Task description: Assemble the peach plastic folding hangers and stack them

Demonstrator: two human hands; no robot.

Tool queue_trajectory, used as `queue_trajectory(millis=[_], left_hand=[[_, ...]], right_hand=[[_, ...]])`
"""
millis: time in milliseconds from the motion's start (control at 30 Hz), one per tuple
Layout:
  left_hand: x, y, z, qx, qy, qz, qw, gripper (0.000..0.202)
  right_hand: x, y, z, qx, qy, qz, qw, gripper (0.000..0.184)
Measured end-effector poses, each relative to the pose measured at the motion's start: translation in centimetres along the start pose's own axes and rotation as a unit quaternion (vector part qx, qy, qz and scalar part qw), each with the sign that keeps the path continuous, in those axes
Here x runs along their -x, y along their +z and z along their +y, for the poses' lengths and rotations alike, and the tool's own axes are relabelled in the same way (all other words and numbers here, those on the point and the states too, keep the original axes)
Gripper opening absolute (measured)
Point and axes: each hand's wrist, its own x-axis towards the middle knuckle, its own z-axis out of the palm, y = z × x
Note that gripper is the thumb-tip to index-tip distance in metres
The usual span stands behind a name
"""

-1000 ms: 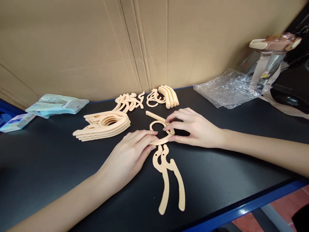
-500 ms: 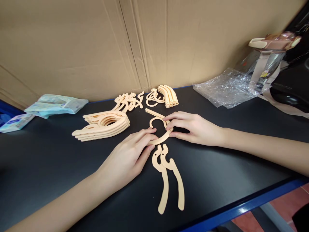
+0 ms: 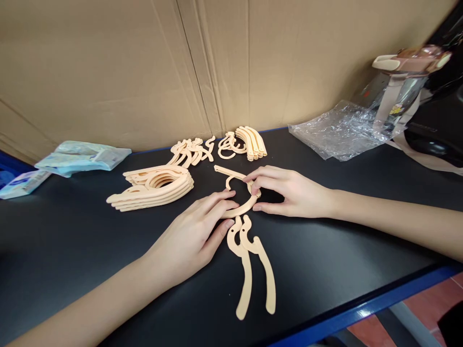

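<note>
- While your left hand (image 3: 198,221) steadies the lower end of the hook-and-bar piece (image 3: 243,209), your right hand (image 3: 289,193) is set at its right side; the piece is at the middle of the black table (image 3: 325,250), between your two hands.
- Your left grip is narrow, with the bar's end between thumb and fingers. Your right grip is narrow too, with thumb and fingertips around the spot where the parts meet.
- You have a slim bar, a curved bar and a hook brought together there, but your fingertips cover the joint, so I cannot tell whether it is fastened.
- To your left, a stack of nested frames (image 3: 155,197) looks like the finished share: several, neatly layered, each seemingly made up of joined parts.
- Just below the piece you hold, two notched arms (image 3: 246,270) lie side by side, apart from it, and appear unused as yet.
- Along the far edge, you have more loose parts: a row of notched arms (image 3: 188,150), a few hooks (image 3: 229,144) and a bundle of curved bars (image 3: 254,143).
- Judging by those supplies, you are partway through, with the held piece incomplete and a good number of parts unjoined.
</note>
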Motion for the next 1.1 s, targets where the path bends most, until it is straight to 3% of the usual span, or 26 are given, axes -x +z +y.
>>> queue_trajectory(millis=[167, 333, 433, 533, 633, 900, 1100], left_hand=[[0.2, -0.1, 0.0, -0.006, 0.017, 0.032, 0.999, 0.026], [0.5, -0.5, 0.8, 0.025, 0.123, 0.042, 0.991, 0.036], [0.5, -0.7, 1.2, 0.018, 0.155, 0.025, 0.987, 0.037], [0.4, -0.6, 1.2, -0.005, 0.162, 0.0, 0.987, 0.029], [0.5, -0.4, 1.4, -0.03, 0.167, -0.015, 0.985, 0.032], [0.8, -0.4, 2.7, 0.031, 0.182, 0.001, 0.983, 0.014], [0.8, -0.8, 2.9, -0.002, 0.197, 0.019, 0.98, 0.017]], right_hand=[[-0.1, -0.1, 0.0, 0.064, 0.011, -0.002, 0.998, 0.027], [0.1, -0.1, 0.0, 0.062, 0.028, 0.013, 0.998, 0.026], [0.1, -0.2, -0.1, 0.059, -0.013, 0.011, 0.998, 0.025], [0.1, -0.2, -0.2, 0.065, -0.05, 0.0, 0.997, 0.027], [0.2, -0.3, -0.2, 0.064, -0.043, 0.006, 0.997, 0.025], [0.1, -0.2, 0.1, 0.04, -0.083, -0.004, 0.996, 0.029], [0.0, -0.2, 0.1, 0.029, -0.09, -0.011, 0.995, 0.02]])
